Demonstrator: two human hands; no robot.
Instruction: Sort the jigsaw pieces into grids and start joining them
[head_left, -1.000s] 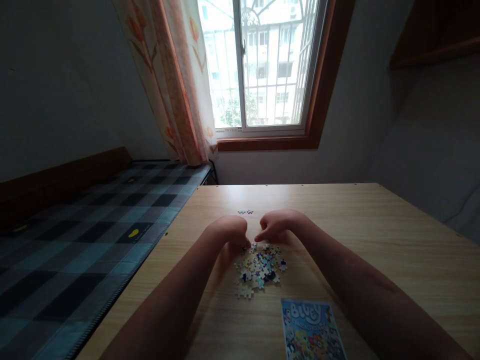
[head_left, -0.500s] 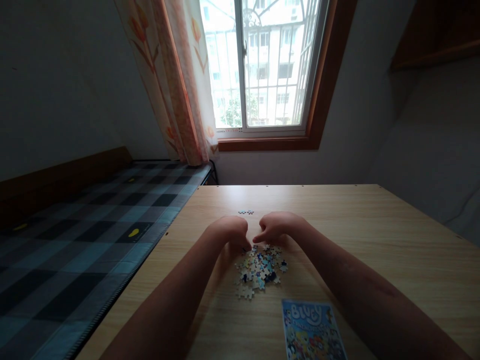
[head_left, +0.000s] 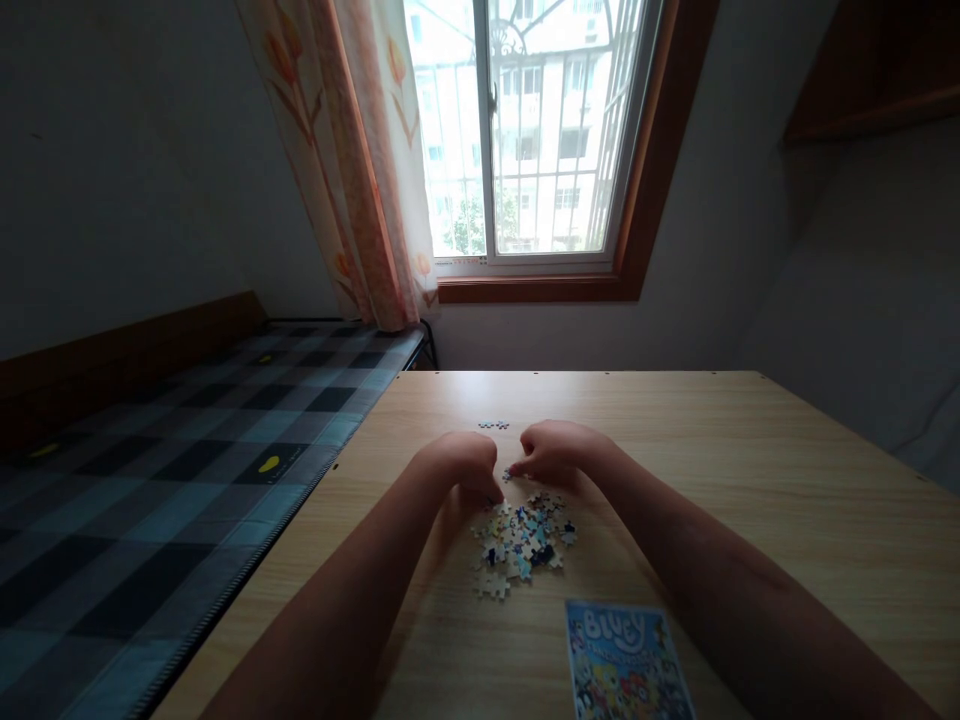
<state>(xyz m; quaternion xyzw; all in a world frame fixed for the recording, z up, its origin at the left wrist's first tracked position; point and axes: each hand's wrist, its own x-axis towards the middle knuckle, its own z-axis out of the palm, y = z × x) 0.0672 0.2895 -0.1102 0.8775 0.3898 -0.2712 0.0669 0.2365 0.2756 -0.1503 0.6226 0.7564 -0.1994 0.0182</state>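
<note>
A loose pile of jigsaw puzzle pieces point(head_left: 525, 540) lies on the wooden table, some pale side up and others in blue tones. My left hand point(head_left: 472, 465) is curled at the far left edge of the pile, fingertips down by the pieces; what they pinch is hidden. Just beyond the pile, my right hand point(head_left: 547, 450) is closed, its fingertips at a single puzzle piece point(head_left: 508, 474). Past both hands, a short row of puzzle pieces point(head_left: 493, 425) lies on the tabletop.
A blue picture card marked "Bluey" point(head_left: 628, 660) lies near the table's front, between my forearms. A bed with a checked cover point(head_left: 225, 460) adjoins the table point(head_left: 750, 480) on the left. Behind stand a curtain point(head_left: 360, 180) and a barred window point(head_left: 551, 150).
My right hand has shifted slightly up and away from the pile, and a puzzle piece now shows at its fingertips. The left hand has stayed nearly still at the pile.
</note>
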